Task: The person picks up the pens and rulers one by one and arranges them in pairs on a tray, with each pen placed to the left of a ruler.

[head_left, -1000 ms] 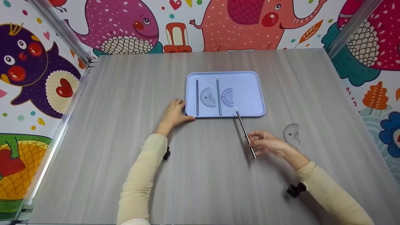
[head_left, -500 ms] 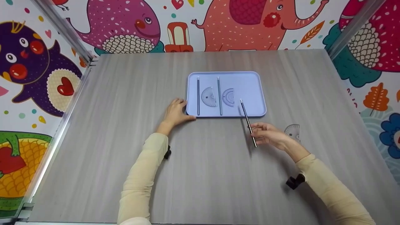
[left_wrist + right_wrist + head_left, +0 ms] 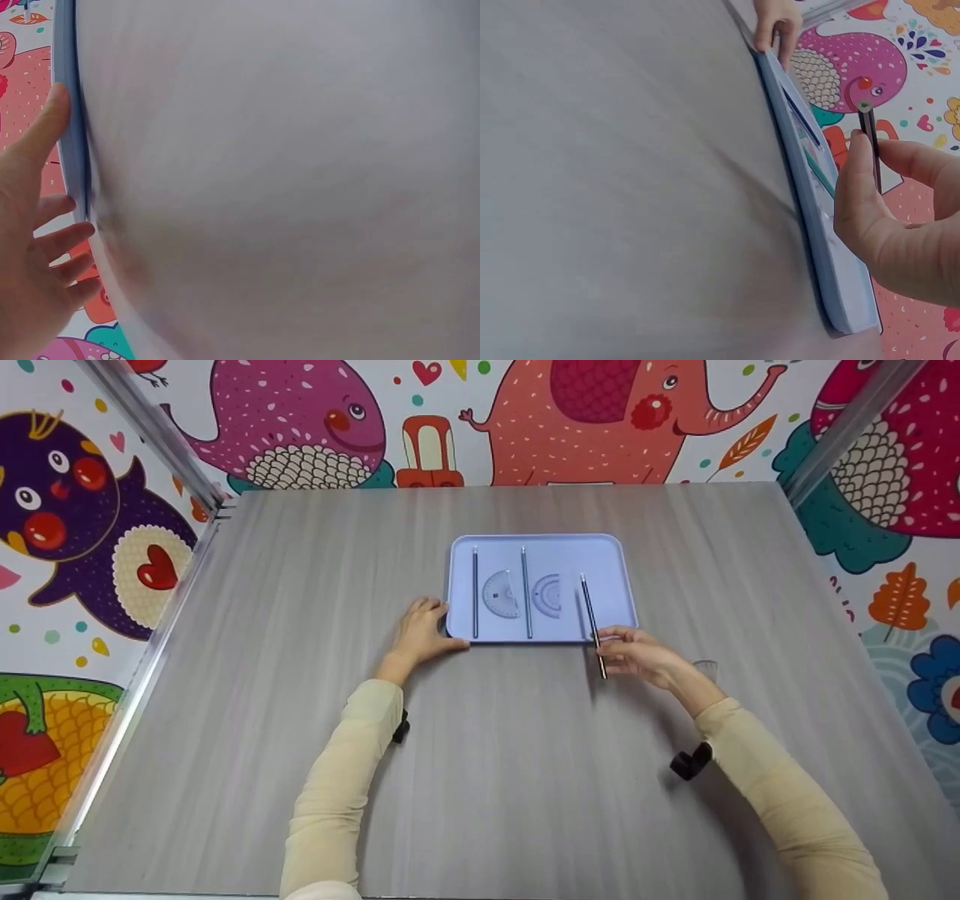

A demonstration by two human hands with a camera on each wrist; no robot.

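My left hand rests at the front left corner of the light blue tray, thumb along the front rim and fingers at the left side. Its straight thumb and relaxed fingertips meet the rim in the left wrist view. My right hand pinches a dark pencil between thumb and fingers, tilted over the tray's front right part. In the tray lie a dark pencil, a clear protractor, a teal pencil and another protractor, in a row from the left.
A third protractor lies on the grey wooden table to the tray's right, mostly hidden by the right hand and wrist. Walls with cartoon animals and metal posts stand around the table's back and sides.
My right hand has moved forward with the pencil, from in front of the tray to its front right rim. The wrist now covers most of the loose protractor. The left hand has stayed put.
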